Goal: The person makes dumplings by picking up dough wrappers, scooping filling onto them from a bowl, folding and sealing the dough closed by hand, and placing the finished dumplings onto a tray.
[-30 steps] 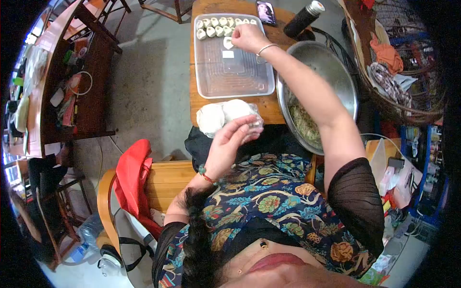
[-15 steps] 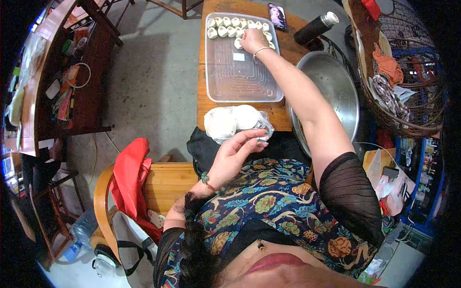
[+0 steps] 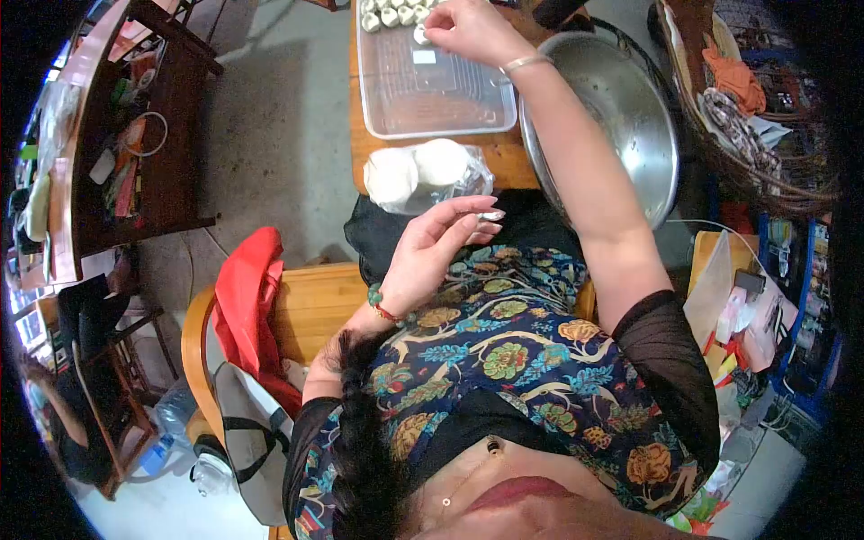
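Note:
At the top of the view, my right hand [image 3: 472, 34] reaches over the clear plastic tray [image 3: 436, 112]. Its thumb and fingers are closed at a small white dumpling [image 3: 420, 34], partly hidden by the fingertips. Rows of similar dumplings [image 3: 389, 16] stand behind it. In front of my body, my left hand [image 3: 434, 243] is raised with thumb and fingers drawn together. Something small and shiny shows at its fingertips, too small to name. Just beyond that hand, two stacks of round white wrappers [image 3: 441, 162] lie in a thin plastic bag [image 3: 468, 184].
A large metal basin [image 3: 630, 117] stands right of the tray, under my right forearm. The wooden table [image 3: 360, 153] carries the tray and wrappers. A red cloth [image 3: 247, 288] hangs over the bamboo chair [image 3: 315, 301] at left. A wicker basket [image 3: 774, 180] is at far right.
The view has tilted down, so the tray and table sit higher in it. My right hand has drawn slightly right across the tray, showing more of the dumpling. My left hand keeps its pose.

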`<state>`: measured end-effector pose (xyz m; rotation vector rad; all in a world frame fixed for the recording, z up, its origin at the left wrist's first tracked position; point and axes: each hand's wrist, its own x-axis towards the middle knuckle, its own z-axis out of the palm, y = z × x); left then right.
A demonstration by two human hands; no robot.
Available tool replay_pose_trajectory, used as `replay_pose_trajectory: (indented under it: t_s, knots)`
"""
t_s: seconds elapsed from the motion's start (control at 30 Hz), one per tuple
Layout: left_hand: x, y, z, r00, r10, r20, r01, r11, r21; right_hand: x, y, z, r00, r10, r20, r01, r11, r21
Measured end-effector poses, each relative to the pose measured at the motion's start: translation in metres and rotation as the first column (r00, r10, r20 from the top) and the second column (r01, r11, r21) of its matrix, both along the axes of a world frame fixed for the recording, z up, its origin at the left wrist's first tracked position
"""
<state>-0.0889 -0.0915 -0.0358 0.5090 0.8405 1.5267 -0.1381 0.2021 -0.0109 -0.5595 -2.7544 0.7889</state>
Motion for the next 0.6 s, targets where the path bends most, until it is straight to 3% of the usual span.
replay_pose_trajectory:
  t_s: [0.07, 0.2, 0.23, 0.33, 0.43, 0.5, 0.6]
  knots:
    - [0.007, -0.001, 0.001, 1.0, -0.015, 0.008, 0.016, 1.0, -0.007, 0.033, -0.044, 0.029, 0.992, 0.121, 0.045, -0.126, 0.981, 0.147]
    - [0.015, -0.002, -0.002, 0.996, -0.083, -0.021, 0.083, 0.997, -0.007, 0.083, -0.105, 0.007, 0.928, 0.324, 0.187, -0.346, 0.933, 0.099]
    - [0.016, -0.002, -0.002, 0.995, -0.098, -0.015, 0.098, 0.995, -0.002, 0.089, -0.114, -0.005, 0.92, 0.345, 0.187, -0.347, 0.937, -0.023]
    - [0.019, -0.003, -0.002, 0.992, -0.121, -0.046, 0.121, 0.993, 0.005, 0.1, -0.128, -0.043, 0.937, 0.283, 0.207, -0.288, 0.958, -0.005]
    - [0.019, -0.005, -0.003, 0.988, -0.137, -0.073, 0.139, 0.99, 0.011, 0.096, -0.128, -0.07, 0.943, 0.244, 0.227, -0.27, 0.959, 0.089]
    - [0.019, -0.006, -0.002, 0.986, -0.138, -0.091, 0.141, 0.99, 0.017, 0.095, -0.127, -0.082, 0.979, 0.2, 0.033, -0.203, 0.969, 0.141]
    - [0.018, -0.008, 0.0, 0.987, -0.133, -0.09, 0.134, 0.991, 0.009, 0.092, -0.129, -0.091, 0.979, 0.166, 0.121, -0.187, 0.965, 0.186]
